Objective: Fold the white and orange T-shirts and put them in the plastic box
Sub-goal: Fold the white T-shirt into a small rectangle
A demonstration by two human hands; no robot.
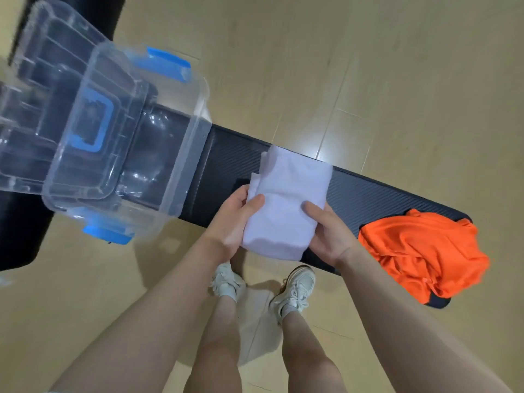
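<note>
The white T-shirt (286, 199) is folded into a compact rectangle and held just above the black bench (365, 191). My left hand (235, 219) grips its left edge, thumb on top. My right hand (329, 234) grips its right edge, thumb on top too. The orange T-shirt (419, 253) lies crumpled and unfolded on the bench's right end. The clear plastic box (187, 154) with blue latches stands open on the bench's left part. Its clear lid (56, 89) with a blue handle leans tilted over the box's far left side.
The bench is narrow and runs diagonally over a tan tiled floor (368, 66). My two legs and white sneakers (295, 287) stand close to the bench's near edge. A wider black padded part (19, 231) sits at the far left under the box.
</note>
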